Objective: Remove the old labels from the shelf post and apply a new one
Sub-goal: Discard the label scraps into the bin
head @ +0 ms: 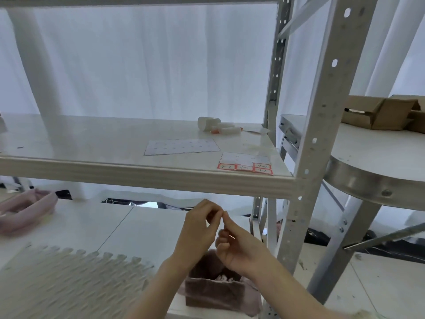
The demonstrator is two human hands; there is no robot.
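Both hands met just below the front edge of the shelf (147,173), beside the shelf post (315,143). The left hand (200,226) and right hand (236,247) had fingertips pinched together, apparently on a small scrap; whether it was a peeled label could not be told. The post showed no label in view. The label sheet (245,164) with red-bordered stickers lay on the shelf near the post, a blank backing sheet (181,146) beside it. A brown box (216,293) of scraps sat below the hands. The sticky scrap might cling to the fingers rather than drop into the box.
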